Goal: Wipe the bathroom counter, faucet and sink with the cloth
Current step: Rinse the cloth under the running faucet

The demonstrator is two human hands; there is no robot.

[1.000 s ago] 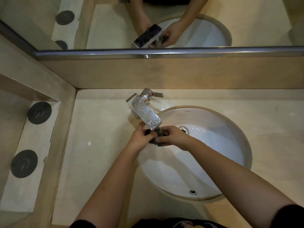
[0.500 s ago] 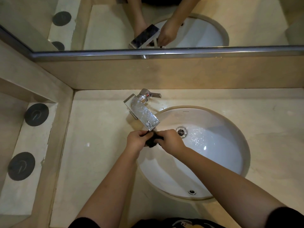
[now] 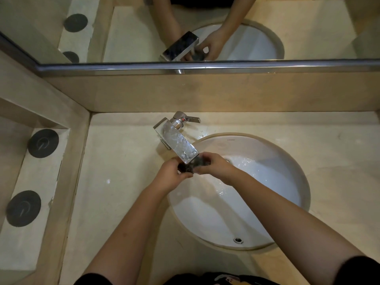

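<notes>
A small dark cloth (image 3: 193, 164) is bunched between both my hands just under the spout tip of the chrome faucet (image 3: 178, 141). My left hand (image 3: 171, 177) grips its left end and my right hand (image 3: 218, 166) grips its right end. Both hands hover over the back left part of the white oval sink (image 3: 267, 182), which looks wet. The faucet's lever handle (image 3: 190, 119) points right. The beige stone counter (image 3: 119, 182) surrounds the sink. Most of the cloth is hidden by my fingers and the spout.
A mirror (image 3: 205, 27) with a metal lower rail (image 3: 205, 66) runs above the backsplash and reflects my hands. On the left, a lower ledge holds two dark round discs (image 3: 43, 142) (image 3: 23, 208). A side wall edges the counter at left.
My hands have shifted slightly on the cloth under the spout, and the cloth now shows more spread out between them than half a second ago.
</notes>
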